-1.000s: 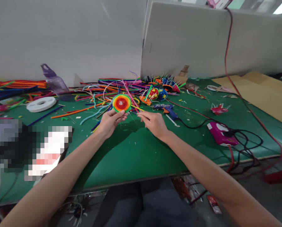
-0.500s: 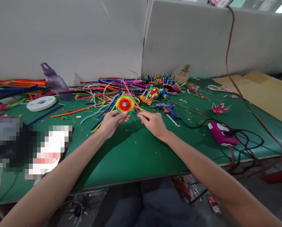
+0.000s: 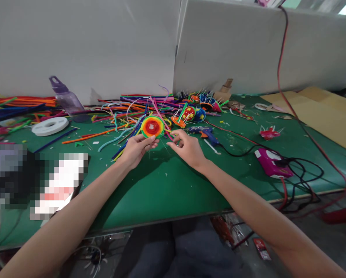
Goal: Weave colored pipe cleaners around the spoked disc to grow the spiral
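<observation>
A round disc of coiled pipe cleaners (image 3: 152,126), with a red centre, orange and yellow rings and a green edge, is pinched at its lower edge by my left hand (image 3: 138,150). Just right of it, my right hand (image 3: 186,148) hovers over the table with thumb and fingertips apart and nothing plainly between them. Behind both hands lies a heap of loose pipe cleaners (image 3: 109,116) in many colours. Star-patterned fuzzy pieces (image 3: 189,113) with white stalks sit beyond my right hand, and a blue glue gun (image 3: 205,133) lies close to it.
On the left are a purple bottle (image 3: 70,102), a white spool (image 3: 50,126) and a blurred phone-like slab (image 3: 59,187). To the right, a magenta box (image 3: 273,163) trails black cables. Brown cardboard (image 3: 323,112) covers the far right of the green table (image 3: 167,193).
My right hand's fingers have come apart from their pinch, and no yellow strand shows at their tips. The disc and my left hand have hardly moved.
</observation>
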